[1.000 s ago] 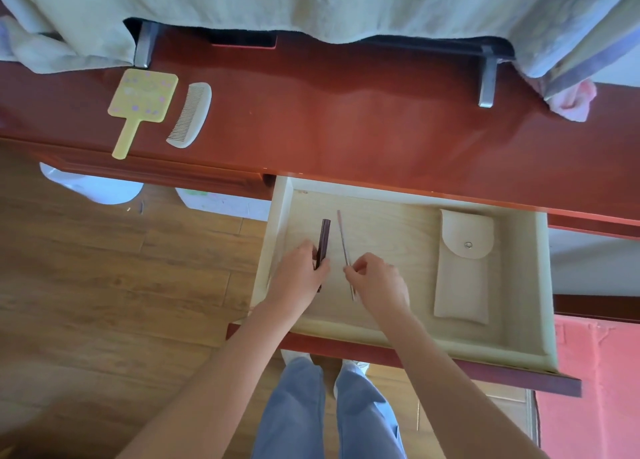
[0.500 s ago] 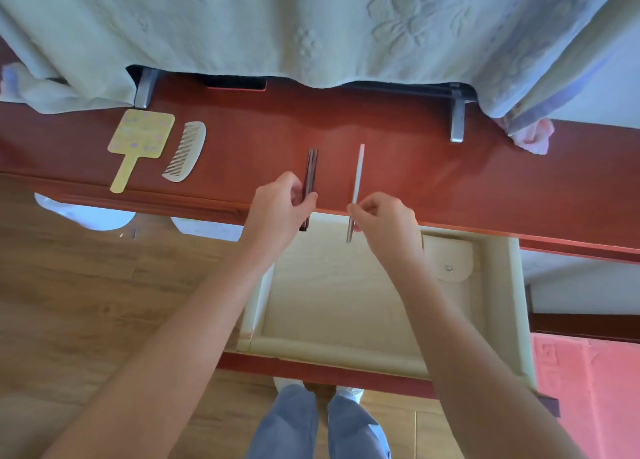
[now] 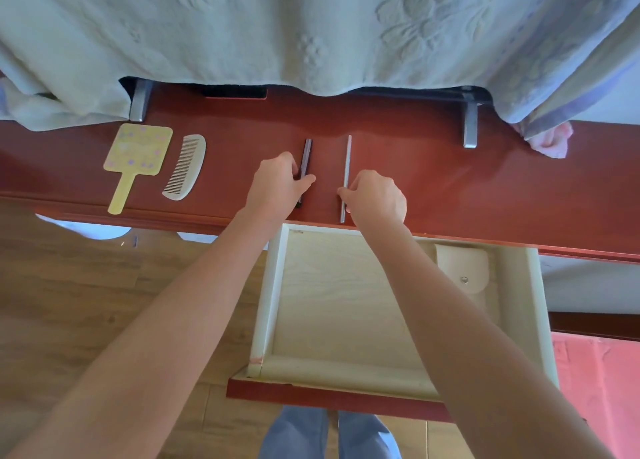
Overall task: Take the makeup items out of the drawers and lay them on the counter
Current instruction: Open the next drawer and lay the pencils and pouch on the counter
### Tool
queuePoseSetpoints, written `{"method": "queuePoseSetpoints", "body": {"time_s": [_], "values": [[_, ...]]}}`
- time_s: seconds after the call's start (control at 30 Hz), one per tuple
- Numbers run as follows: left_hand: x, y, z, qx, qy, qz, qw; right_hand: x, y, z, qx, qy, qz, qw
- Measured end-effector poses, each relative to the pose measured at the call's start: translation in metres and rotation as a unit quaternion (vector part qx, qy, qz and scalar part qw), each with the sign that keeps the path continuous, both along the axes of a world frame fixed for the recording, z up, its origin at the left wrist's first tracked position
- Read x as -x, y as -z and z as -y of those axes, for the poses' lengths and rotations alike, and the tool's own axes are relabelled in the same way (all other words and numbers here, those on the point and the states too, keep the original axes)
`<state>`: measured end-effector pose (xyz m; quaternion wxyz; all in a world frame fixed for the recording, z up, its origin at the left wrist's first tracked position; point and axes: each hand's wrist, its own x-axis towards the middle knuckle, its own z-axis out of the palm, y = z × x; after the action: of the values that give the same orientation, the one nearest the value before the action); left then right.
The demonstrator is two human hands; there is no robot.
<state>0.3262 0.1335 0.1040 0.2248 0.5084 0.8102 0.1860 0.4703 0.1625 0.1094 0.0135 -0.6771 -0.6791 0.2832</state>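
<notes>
A glossy red-brown wooden counter (image 3: pixel 450 188) ran across the view, with a soft sheen of light on its right part. Over its back edge hung a pale green cloth embossed with flowers (image 3: pixel 242 25). Below the hem showed two grey metal feet, one at the left (image 3: pixel 140 102) and one at the right (image 3: pixel 470 126). A pale plywood drawer (image 3: pixel 270 285) with a red-brown front stood pulled out beneath the counter's front edge. The brown wood-plank floor (image 3: pixel 69 302) spread to the left. A pink-red textured surface (image 3: pixel 602 389) lay at lower right, and a pale bluish wall (image 3: pixel 620 105) showed at upper right.
</notes>
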Motion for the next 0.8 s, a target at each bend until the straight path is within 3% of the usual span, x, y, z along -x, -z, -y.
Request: {"method": "queuePoseSetpoints", "body": {"time_s": [0.17,0.27,0.37,0.47,0.6,0.8], "values": [[-0.003,-0.006,0.003,-0.009,-0.008,-0.034,0.999,-0.004,-0.004,0.003,-0.009,0.006,-0.017,1.000],[-0.009,-0.010,0.012,-0.084,0.005,-0.082,0.993,-0.021,-0.012,0.014,-0.023,0.032,-0.067,0.997],[-0.030,-0.012,0.028,-0.207,0.094,-0.057,0.972,-0.057,-0.017,0.034,-0.021,0.055,-0.108,0.992],[-0.070,-0.010,0.051,-0.252,0.218,-0.003,0.943,-0.105,-0.010,0.058,-0.001,0.070,-0.135,0.988],[-0.126,0.022,0.079,-0.179,0.310,0.037,0.933,-0.174,0.011,0.088,0.056,0.105,-0.101,0.988],[-0.197,0.074,0.091,0.038,0.246,0.099,0.963,-0.230,0.050,0.105,0.109,0.132,-0.016,0.985]]}}
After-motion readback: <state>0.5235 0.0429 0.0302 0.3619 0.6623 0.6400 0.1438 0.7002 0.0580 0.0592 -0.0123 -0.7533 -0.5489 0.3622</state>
